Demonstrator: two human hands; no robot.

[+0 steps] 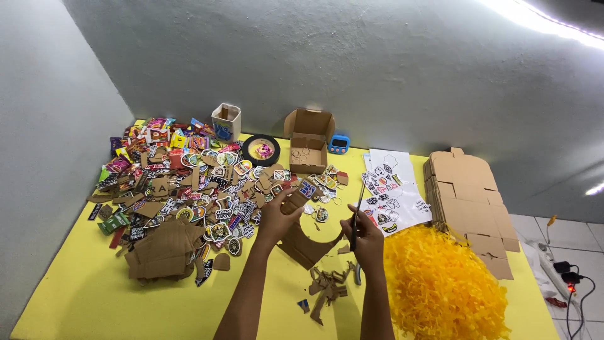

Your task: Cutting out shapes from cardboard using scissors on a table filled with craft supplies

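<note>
My left hand (277, 217) grips a brown cardboard piece (306, 242) that carries a small blue sticker (307, 189) at its upper end. My right hand (363, 234) holds scissors (357, 214) upright, blades pointing up, just right of the cardboard. Both hands hover over the yellow table (75, 296). Small cardboard offcuts (327, 288) lie below the hands.
A big heap of colourful stickers and cardboard cut-outs (182, 182) fills the left. Behind stand a small cup-like box (226, 121), a tape roll (261, 150), an open cardboard box (308, 148) and a blue timer (339, 144). Sticker sheets (390, 189), flat boxes (469, 201) and yellow shredded paper (440, 283) lie right.
</note>
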